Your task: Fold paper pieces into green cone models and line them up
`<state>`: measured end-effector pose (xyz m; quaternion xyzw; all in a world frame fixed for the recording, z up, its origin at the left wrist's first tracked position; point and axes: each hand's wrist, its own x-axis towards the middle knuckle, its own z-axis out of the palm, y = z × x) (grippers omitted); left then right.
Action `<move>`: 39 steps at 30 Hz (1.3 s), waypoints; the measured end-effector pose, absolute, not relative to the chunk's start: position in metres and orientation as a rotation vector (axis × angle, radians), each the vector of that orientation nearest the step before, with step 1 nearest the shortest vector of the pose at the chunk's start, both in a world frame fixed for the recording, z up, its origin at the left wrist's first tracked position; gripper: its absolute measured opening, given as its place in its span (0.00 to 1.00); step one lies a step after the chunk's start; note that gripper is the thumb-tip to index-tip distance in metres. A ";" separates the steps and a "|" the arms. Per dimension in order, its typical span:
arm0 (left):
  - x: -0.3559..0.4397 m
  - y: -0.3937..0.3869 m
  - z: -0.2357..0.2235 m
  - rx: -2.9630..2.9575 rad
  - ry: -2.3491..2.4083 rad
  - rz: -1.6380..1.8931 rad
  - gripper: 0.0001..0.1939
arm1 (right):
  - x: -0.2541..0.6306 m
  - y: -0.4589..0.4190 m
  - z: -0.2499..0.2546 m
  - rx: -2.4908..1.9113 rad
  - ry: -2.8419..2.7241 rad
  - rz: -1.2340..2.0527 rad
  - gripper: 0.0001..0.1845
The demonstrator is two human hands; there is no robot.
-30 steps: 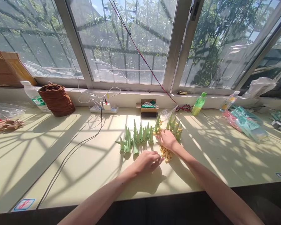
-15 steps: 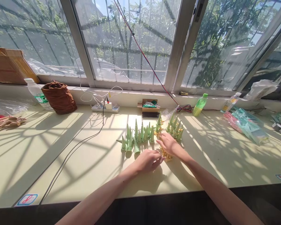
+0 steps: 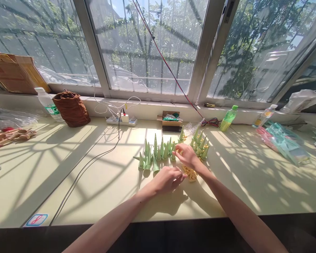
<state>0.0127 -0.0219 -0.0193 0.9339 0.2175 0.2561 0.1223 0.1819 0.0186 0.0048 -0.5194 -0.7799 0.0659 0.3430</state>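
Note:
Pale green cones (image 3: 162,151) stand in a cluster on the table, a few lying on their sides. My right hand (image 3: 188,155) is bent over the cluster's right side, thumb and fingertips drawn together against one green cone. Whether they grip it or a small piece is hard to see. My left hand (image 3: 168,180) hovers lower down, fingers curled in a pinch; whatever they hold is too small to name. Beside its fingertips lies a heap of small yellow pieces (image 3: 191,174), below my right wrist. A second group of green cones (image 3: 200,144) stands right of my right hand.
Behind the cones sits a small open cardboard box (image 3: 171,123). A power strip (image 3: 121,121) with cables, a brown cloth bag (image 3: 71,109) and a green bottle (image 3: 228,118) line the window side. Plastic bags (image 3: 284,142) lie at right, wooden pieces (image 3: 13,136) at left.
My right hand has moved left and drawn its fingers together at the green cones, uncovering more of the yellow heap. My left hand stays nearly in place. The view has shifted slightly.

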 end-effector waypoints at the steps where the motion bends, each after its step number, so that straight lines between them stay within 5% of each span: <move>1: 0.012 -0.021 -0.020 2.721 0.643 0.748 0.17 | 0.181 0.020 0.004 -1.349 -2.048 0.159 0.09; 7: 0.011 -0.017 -0.022 2.676 0.734 0.838 0.18 | 0.185 0.012 0.006 -1.241 -1.999 0.191 0.11; 14: 0.006 -0.007 -0.018 2.415 0.935 1.222 0.04 | 0.192 -0.008 0.001 -1.043 -1.913 0.220 0.05; 39: 0.004 -0.002 -0.007 2.226 0.866 1.114 0.14 | 0.194 -0.017 0.007 -0.957 -1.916 0.276 0.09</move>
